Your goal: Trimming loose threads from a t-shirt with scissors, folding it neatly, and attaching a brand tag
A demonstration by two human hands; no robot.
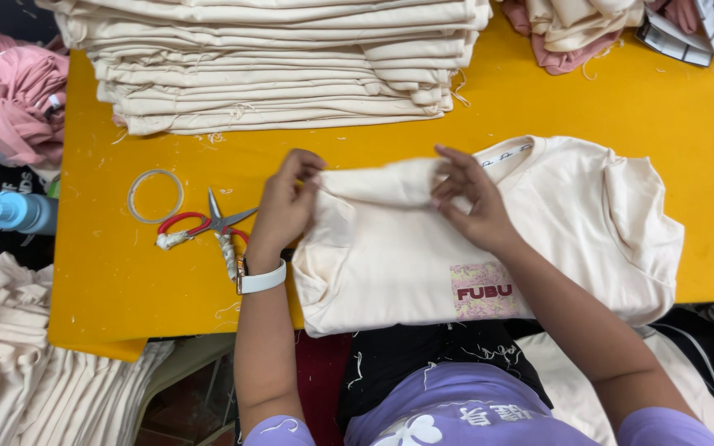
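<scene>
Pinched between the fingers of both hands is a folded sleeve of the cream cotton T-shirt [572,223], which lies flat on the orange tabletop [109,272] at the centre of the view, its lower hem hanging over the near edge at 6 o'clock; the left hand [287,206], a white watch strap [262,279] on its wrist, closes on the sleeve's end at about 9 o'clock of the garment, while the right hand [471,198] presses the fold just beside the ribbed neckline; a small pink patterned patch [483,291] sits on the shirt's lower front; at 9 o'clock of the left hand, near but apart from it, lie red-handled scissors [208,227] with wrapped grips, and beyond them a pale plastic ring [131,202]; at 12 o'clock stands a tall stack of folded cream garments [283,66]; at 1 o'clock a heap of cream and pink cloth [576,33] spills onto the table; off the table's left edge, at 9 o'clock, rest a blue bottle [20,211] and bundled pink fabric [6,99].
</scene>
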